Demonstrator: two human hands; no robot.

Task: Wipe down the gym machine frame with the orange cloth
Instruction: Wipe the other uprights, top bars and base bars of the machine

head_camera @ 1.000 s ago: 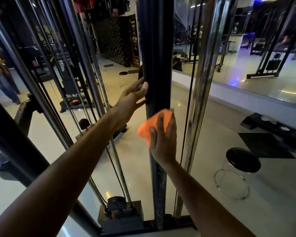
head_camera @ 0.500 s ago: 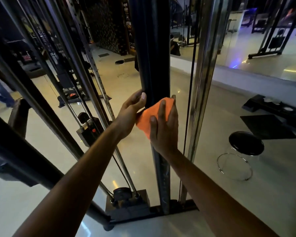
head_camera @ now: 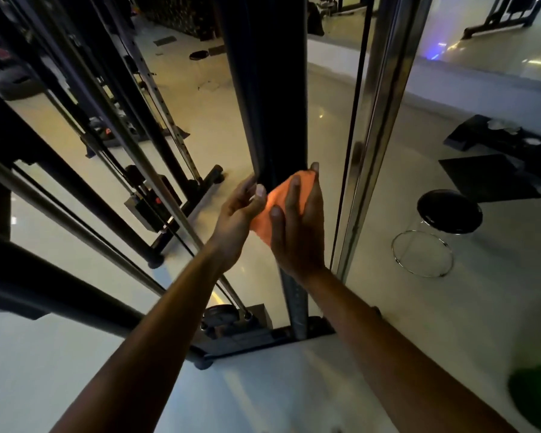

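Observation:
The gym machine's black upright post (head_camera: 266, 89) rises through the middle of the head view, down to its base bar (head_camera: 263, 337) on the floor. My right hand (head_camera: 299, 223) lies spread over the orange cloth (head_camera: 264, 222) and presses it against the post's lower part. Only the cloth's left edge and top corner show past my fingers. My left hand (head_camera: 239, 210) curls around the post's left edge at the same height, its thumb touching the cloth.
A chrome guide rod (head_camera: 375, 120) and a thin black cable stand just right of the post. Slanted bars and rods (head_camera: 75, 195) fill the left side. A black round stool (head_camera: 449, 210) and black mats (head_camera: 484, 176) sit on the glossy floor at right.
Both hands and the cloth have slid down the post together, and my view has tilted down toward the base. My left hand has closed in beside the cloth.

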